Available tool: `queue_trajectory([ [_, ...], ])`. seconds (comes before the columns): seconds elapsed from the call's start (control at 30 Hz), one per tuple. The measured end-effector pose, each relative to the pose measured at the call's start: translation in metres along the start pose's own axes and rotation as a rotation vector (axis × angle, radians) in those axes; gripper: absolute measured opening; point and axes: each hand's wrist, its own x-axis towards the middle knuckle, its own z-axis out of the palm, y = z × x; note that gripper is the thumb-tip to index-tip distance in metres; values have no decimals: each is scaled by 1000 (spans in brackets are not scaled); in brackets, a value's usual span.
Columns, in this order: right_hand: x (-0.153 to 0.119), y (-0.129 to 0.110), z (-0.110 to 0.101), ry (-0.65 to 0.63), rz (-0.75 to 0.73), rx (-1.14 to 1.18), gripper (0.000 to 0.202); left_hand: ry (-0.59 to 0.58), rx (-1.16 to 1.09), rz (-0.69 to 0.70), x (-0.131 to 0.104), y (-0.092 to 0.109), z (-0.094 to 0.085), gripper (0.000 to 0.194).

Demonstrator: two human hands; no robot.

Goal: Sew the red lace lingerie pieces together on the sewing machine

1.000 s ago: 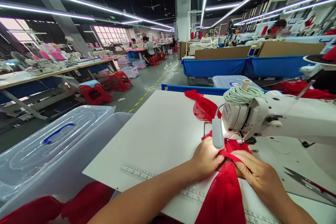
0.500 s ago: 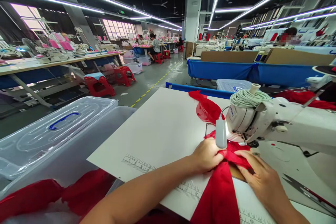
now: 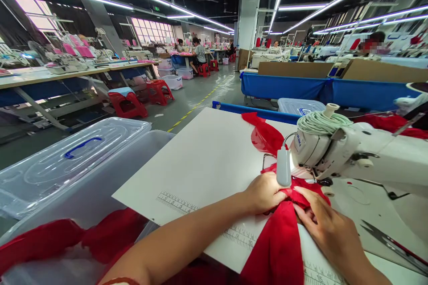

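Note:
Red fabric (image 3: 276,240) runs from the table's front edge up to the lit needle area of a white sewing machine (image 3: 377,147), where the needle itself is hard to make out. My left hand (image 3: 265,192) is closed on the fabric just left of the needle area, beneath a small grey lamp (image 3: 283,168). On the right, my right hand (image 3: 324,220) pinches the same fabric between thumb and fingers. Another part of the red fabric lies behind the lamp on the white tabletop (image 3: 187,160), which has a printed ruler scale.
Open scissors (image 3: 394,245) lie at the right edge. A clear bin (image 3: 147,151) with red cloth inside stands left of the table, beside a lidded clear box (image 3: 73,160). Red stools (image 3: 127,103) and seated people are farther back.
My right hand has moved slightly left, closer to my left hand, and its fingers have drawn in on the fabric. The fabric between the hands is more bunched. The view has shifted slightly.

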Motion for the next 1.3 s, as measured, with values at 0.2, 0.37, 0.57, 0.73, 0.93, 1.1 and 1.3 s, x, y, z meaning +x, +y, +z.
queue_trajectory([
  [0.2, -8, 13, 7, -75, 183, 142, 26, -91, -23, 24, 2, -5, -11, 19],
  [0.37, -7, 10, 2, -7, 189, 103, 26, -98, -17, 3, 7, -6, -10, 12],
  [0.57, -1, 4, -1, 53, 72, 76, 22, -37, 27, -45, 8, -1, -2, 7],
  [0.73, -12, 14, 1, 4, 25, 77, 19, -50, 19, -36, 11, -7, -6, 9],
  [0.93, -24, 25, 8, -47, 60, 102, 22, -108, 61, 88, 19, -11, -9, 17],
  [1.1, -21, 24, 8, -25, 56, 91, 25, -72, 88, 119, 15, -7, -4, 30],
  [1.3, -3, 8, -2, 41, -3, 15, 21, -87, -29, 95, 15, -15, -2, 17],
])
